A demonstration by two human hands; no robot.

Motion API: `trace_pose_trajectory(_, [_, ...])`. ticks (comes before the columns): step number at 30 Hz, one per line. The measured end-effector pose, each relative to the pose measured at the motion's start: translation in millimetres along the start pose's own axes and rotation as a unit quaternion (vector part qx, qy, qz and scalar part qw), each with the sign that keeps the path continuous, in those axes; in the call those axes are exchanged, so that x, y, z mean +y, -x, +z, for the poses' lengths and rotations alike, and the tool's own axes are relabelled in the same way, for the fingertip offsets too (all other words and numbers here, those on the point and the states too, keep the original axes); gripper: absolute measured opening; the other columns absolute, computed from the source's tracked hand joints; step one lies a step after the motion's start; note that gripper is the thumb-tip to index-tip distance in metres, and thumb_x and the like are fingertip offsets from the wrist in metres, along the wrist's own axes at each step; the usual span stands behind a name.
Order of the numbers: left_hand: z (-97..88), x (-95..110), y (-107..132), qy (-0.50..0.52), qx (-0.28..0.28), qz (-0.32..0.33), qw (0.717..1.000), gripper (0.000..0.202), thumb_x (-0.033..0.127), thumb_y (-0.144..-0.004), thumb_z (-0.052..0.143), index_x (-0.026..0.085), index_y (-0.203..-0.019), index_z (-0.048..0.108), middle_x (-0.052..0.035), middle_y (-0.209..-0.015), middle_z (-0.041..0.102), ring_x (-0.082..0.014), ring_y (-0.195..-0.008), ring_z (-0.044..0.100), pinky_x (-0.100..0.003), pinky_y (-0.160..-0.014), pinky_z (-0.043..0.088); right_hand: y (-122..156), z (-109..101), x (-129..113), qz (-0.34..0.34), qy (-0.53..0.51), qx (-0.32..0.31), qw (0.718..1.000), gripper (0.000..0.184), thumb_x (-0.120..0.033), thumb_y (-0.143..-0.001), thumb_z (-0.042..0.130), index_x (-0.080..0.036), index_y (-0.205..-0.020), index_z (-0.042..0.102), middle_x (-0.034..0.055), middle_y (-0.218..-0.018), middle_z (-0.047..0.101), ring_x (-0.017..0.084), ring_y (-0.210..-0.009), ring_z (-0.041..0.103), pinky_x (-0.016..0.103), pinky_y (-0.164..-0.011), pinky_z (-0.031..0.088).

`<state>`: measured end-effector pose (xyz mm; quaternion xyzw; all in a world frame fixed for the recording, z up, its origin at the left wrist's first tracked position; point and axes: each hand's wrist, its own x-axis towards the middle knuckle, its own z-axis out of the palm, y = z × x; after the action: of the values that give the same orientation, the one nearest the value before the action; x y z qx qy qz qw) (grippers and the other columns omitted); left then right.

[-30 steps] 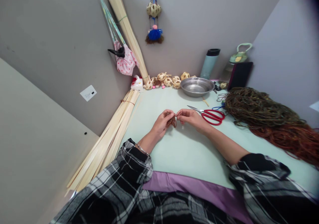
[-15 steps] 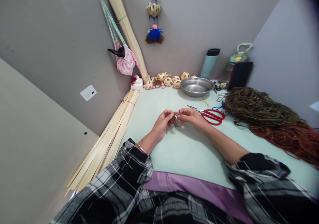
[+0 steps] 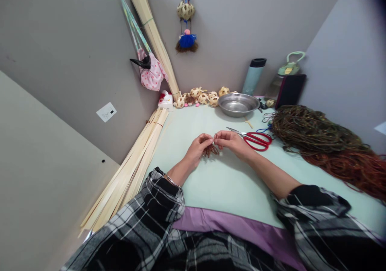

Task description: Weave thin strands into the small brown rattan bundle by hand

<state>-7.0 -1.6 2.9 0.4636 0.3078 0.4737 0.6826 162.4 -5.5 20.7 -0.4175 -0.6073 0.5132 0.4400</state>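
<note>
My left hand is closed around a small reddish-brown yarn tassel, whose loose strands hang out below the fingers and fan toward the right. Thumb and fingertips of my right hand are pinched together just beside the left thumb, at the top of the tassel. What lies between the right fingertips is too small to make out. Just beyond the right hand lie red-handled scissors, blades pointing to the upper left. Both hands are held over the pale green tabletop.
At the back stand a metal bowl, several woven balls, a blue tumbler and a green-lidded bottle. Heaps of dark green yarn and rust-coloured yarn cover the right side. Bundled wooden strips lean along the left.
My left thumb has shifted right, closer to the right fingertips. The tassel's strands now spread further to the right. The right hand has barely moved.
</note>
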Motion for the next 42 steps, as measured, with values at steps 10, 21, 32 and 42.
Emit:
trace_pose_trajectory(10, [1.8, 2.2, 0.4, 0.013, 0.008, -0.018, 1.000, 0.023, 0.030, -0.068, 0.078, 0.016, -0.076, 0.061, 0.0024, -0.069, 0.055, -0.0081, -0.061, 0.048, -0.023, -0.060, 0.036, 0.4, 2.3, -2.7, 0.008, -0.007, 0.006, 1.000, 0.017, -0.029, -0.071, 0.072, -0.015, -0.077, 0.065, -0.0022, -0.066, 0.059, 0.010, -0.057, 0.049, 0.026, -0.060, 0.038])
trace_pose_trajectory(21, [-0.5, 3.8, -2.3, 0.055, 0.022, -0.018, 0.998, 0.012, 0.019, -0.069, 0.070, 0.017, -0.072, 0.059, 0.0032, -0.068, 0.054, -0.0074, -0.060, 0.048, -0.021, -0.059, 0.036, -1.0, 1.5, 1.9, 0.022, -0.007, 0.001, 1.000, 0.016, -0.026, -0.069, 0.071, -0.015, -0.079, 0.065, -0.0014, -0.071, 0.062, 0.009, -0.056, 0.051, 0.025, -0.058, 0.039])
trace_pose_trajectory(32, [-1.7, 3.2, -0.9, 0.094, -0.020, 0.023, 0.995, 0.026, 0.032, -0.078, 0.076, 0.018, -0.086, 0.055, -0.0044, -0.115, 0.068, -0.0076, -0.069, 0.055, -0.022, -0.063, 0.044, -0.3, -0.3, 4.3, 0.012, 0.000, -0.025, 1.000, 0.016, -0.030, -0.075, 0.070, -0.016, -0.078, 0.062, -0.0016, -0.064, 0.061, 0.010, -0.056, 0.050, 0.026, -0.060, 0.039])
trace_pose_trajectory(42, [0.7, 0.7, 1.1, 0.037, -0.003, -0.026, 0.999, 0.029, 0.026, -0.068, 0.081, 0.016, -0.085, 0.060, 0.0010, -0.078, 0.059, -0.0104, -0.070, 0.057, -0.023, -0.064, 0.044, -1.3, -1.2, 4.1, 0.000, -0.031, 0.005, 1.000, 0.021, -0.034, -0.075, 0.073, -0.015, -0.079, 0.063, -0.0021, -0.066, 0.057, 0.010, -0.057, 0.048, 0.025, -0.059, 0.039])
